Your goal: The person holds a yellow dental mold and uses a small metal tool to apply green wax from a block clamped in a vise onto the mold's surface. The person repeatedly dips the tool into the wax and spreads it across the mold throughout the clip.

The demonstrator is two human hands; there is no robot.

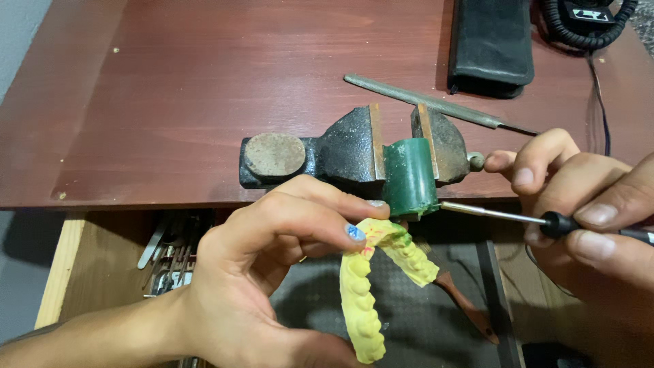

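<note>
Left hand [252,272] grip on dental cast [371,286]; right hand [586,204] on pick [497,215]

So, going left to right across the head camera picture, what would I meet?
Open drawer of small tools → left hand → yellow teeth model → green block in the vise → thin metal-tipped tool → right hand.

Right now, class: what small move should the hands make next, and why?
Probably bring the right hand's thin tool down to the yellow tooth model in the left hand: its tip sits by the green block in the vise, just above.
</note>
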